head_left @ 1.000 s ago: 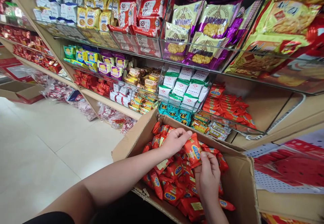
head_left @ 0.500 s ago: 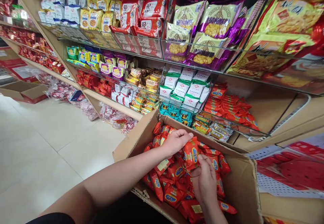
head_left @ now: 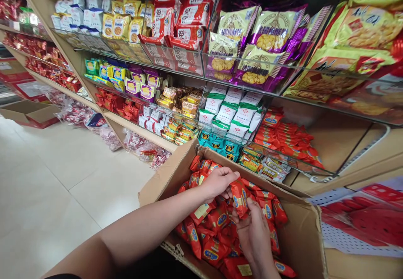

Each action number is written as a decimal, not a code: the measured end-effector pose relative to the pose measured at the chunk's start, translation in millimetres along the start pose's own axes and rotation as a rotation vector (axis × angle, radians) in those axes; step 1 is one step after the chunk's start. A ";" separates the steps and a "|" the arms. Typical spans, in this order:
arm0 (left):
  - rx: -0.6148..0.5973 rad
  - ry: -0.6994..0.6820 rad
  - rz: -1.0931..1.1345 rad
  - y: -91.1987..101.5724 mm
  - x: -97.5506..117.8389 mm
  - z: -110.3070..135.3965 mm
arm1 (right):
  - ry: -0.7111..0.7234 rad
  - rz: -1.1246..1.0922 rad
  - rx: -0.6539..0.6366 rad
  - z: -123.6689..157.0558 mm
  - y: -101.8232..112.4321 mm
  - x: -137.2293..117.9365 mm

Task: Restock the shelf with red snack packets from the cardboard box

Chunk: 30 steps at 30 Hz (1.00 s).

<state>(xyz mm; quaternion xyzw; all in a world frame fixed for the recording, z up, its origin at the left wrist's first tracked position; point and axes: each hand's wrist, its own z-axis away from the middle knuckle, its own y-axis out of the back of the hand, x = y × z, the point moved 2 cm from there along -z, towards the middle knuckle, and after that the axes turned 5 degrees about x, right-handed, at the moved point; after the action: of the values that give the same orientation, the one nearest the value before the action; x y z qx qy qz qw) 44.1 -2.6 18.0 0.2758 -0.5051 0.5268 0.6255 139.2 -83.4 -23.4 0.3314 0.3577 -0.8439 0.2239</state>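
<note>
Both my hands grip one red snack packet (head_left: 239, 198) with a blue and yellow label, just above a heap of like packets. At its upper left edge, the thumb and fingers of my left hand (head_left: 218, 183) are closed on it. Lower down, my right hand (head_left: 254, 228) pinches its near end between thumb and curled fingers. Under them stands an open cardboard box (head_left: 297, 224), part filled with loose red packets (head_left: 217, 251). My left forearm crosses over the box's near left wall.
Shelves of wrapped snacks rise behind the box, with clear plastic fronts (head_left: 176, 56). Similar red packets (head_left: 286, 138) lie on the lower right shelf. A perforated white rack (head_left: 343, 239) stands right. Bagged goods (head_left: 78, 113) and another open carton (head_left: 30, 113) rest on the floor left.
The packet between my hands has turned so it looks narrower and stands more upright. My right hand has rotated slightly, and the left fingers now show behind the packet.
</note>
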 end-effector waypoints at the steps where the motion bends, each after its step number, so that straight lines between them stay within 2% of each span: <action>1: -0.002 0.000 -0.002 0.6 0.2 -0.1 | 0.002 -0.010 0.002 0.5 -0.5 -0.5; 12: 0.012 -0.023 -0.029 4.1 -1.4 -1.0 | 0.007 0.007 -0.070 -0.1 2.4 3.5; 30: 0.022 0.001 -0.052 2.4 -5.1 -2.9 | 0.052 0.044 -0.059 -3.2 4.4 1.7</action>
<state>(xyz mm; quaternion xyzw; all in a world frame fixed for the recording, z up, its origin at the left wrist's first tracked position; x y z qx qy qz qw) 43.2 -1.3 11.9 0.2954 -0.4918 0.5162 0.6360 142.1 -84.0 -28.2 0.3540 0.3808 -0.8191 0.2426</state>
